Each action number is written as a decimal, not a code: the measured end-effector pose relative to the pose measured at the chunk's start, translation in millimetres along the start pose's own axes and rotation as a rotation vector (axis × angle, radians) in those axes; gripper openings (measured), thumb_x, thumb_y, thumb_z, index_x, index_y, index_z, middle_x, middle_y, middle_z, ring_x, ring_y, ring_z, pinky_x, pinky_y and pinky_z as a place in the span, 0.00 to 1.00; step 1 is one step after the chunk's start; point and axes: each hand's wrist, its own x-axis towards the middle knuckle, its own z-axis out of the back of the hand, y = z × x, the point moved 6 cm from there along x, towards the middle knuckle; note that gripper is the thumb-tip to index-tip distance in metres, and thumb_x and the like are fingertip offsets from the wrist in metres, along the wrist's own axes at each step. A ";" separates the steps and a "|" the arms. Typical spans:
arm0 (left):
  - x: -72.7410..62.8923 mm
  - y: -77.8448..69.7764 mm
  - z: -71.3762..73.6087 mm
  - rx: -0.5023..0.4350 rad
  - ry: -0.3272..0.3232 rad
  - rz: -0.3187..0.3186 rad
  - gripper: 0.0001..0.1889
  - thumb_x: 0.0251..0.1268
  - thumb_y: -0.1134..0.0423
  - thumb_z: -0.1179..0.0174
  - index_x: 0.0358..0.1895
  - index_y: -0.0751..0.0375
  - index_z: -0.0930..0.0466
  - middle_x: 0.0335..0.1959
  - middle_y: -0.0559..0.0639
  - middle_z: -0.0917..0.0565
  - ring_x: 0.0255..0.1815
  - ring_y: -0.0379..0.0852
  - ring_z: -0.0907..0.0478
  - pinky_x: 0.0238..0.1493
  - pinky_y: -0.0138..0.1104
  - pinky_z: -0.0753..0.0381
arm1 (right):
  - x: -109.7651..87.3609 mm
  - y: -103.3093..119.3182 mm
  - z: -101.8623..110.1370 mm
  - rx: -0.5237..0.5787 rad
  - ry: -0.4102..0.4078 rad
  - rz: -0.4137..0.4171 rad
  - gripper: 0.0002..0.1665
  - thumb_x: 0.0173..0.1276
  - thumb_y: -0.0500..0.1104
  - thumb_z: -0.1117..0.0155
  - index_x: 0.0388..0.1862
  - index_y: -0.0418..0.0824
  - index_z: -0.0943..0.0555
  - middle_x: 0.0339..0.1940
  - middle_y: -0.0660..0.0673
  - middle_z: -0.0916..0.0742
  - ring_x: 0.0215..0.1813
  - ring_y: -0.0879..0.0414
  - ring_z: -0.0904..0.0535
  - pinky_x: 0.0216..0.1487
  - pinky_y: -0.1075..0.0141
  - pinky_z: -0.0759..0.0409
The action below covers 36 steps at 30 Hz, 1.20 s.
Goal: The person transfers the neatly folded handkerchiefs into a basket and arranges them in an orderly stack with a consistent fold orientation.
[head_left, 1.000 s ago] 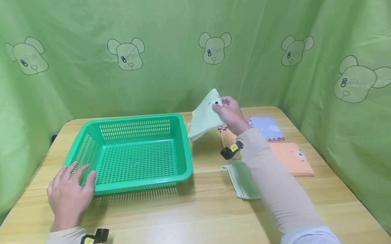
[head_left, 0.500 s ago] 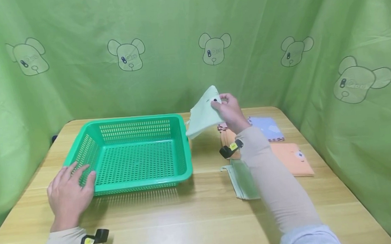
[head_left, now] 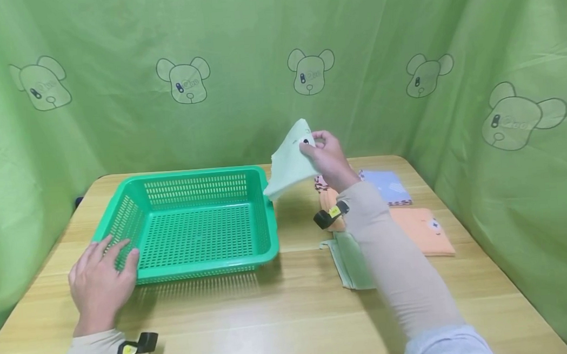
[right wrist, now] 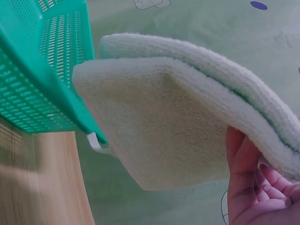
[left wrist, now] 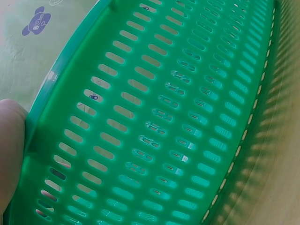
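My right hand (head_left: 330, 158) pinches a folded pale green towel (head_left: 289, 163) with a small face on it, thumb on the near side. The towel is raised and tilted, and its lower left corner overlaps the right rim of the green plastic basket (head_left: 269, 232) in the head view. The right wrist view shows the towel's thick fold and a small white hanging loop (right wrist: 97, 143) beside the basket. My left hand (head_left: 102, 285) rests on the basket's front left corner, fingers spread over the rim. Nothing lies inside the basket.
Folded towels lie on the table's right side: a blue one (head_left: 386, 186), an orange one (head_left: 424, 230) and a green one (head_left: 352, 259). Another orange towel (head_left: 330, 204) shows partly behind my right wrist. A green curtain (head_left: 250, 108) hangs behind the wooden table (head_left: 234, 321).
My right hand has moved slightly left and up with the towel, bringing its corner over the basket's right rim. The left hand and basket have stayed put.
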 end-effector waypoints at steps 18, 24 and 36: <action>0.4 0.2 -1.9 0.013 0.004 0.004 0.25 0.75 0.46 0.56 0.60 0.61 0.26 0.69 0.68 0.35 0.70 0.70 0.46 0.64 0.67 0.53 | 2.1 5.6 -21.4 0.080 0.026 -0.004 0.18 0.72 0.36 0.43 0.58 0.37 0.34 0.52 0.36 0.19 0.46 0.48 0.18 0.46 0.62 0.16; 0.2 1.4 -2.9 0.013 0.004 0.006 0.25 0.74 0.46 0.56 0.60 0.61 0.26 0.69 0.68 0.35 0.71 0.70 0.46 0.64 0.67 0.53 | 2.3 4.0 -29.5 0.096 0.044 -0.005 0.18 0.72 0.36 0.44 0.57 0.36 0.34 0.52 0.36 0.19 0.45 0.48 0.18 0.45 0.61 0.16; -0.1 -0.1 -0.9 0.000 -0.017 -0.005 0.24 0.74 0.47 0.55 0.59 0.61 0.25 0.68 0.68 0.33 0.70 0.70 0.44 0.64 0.67 0.52 | 0.7 3.4 -43.7 0.147 0.054 -0.002 0.17 0.71 0.33 0.43 0.56 0.35 0.34 0.53 0.34 0.19 0.43 0.50 0.17 0.45 0.62 0.16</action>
